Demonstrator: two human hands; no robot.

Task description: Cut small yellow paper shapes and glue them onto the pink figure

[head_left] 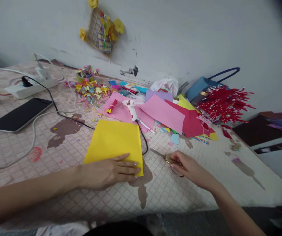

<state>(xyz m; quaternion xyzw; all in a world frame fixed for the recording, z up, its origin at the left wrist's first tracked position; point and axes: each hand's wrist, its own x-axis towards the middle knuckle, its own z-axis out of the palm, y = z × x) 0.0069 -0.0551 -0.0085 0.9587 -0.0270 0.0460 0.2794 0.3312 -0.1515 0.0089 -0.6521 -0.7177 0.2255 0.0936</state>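
Note:
A yellow sheet (116, 139) lies flat near the middle of the table. My left hand (110, 172) rests on its lower edge, palm down, with the fingers stretched out. To the right of the sheet, my right hand (186, 167) is closed around the handles of a pair of scissors (159, 154), whose blades point left toward the sheet. A white glue gun (131, 109) sits on pink paper just beyond the sheet, its black cable running under or behind the sheet's right side.
A black tablet (20, 114) and a white power strip (30, 88) with cables lie on the left. Paper scraps (91, 90), pink sheets (164, 113), red pipe cleaners (225, 105) and a blue bag (201, 88) line the back of the table (82, 203).

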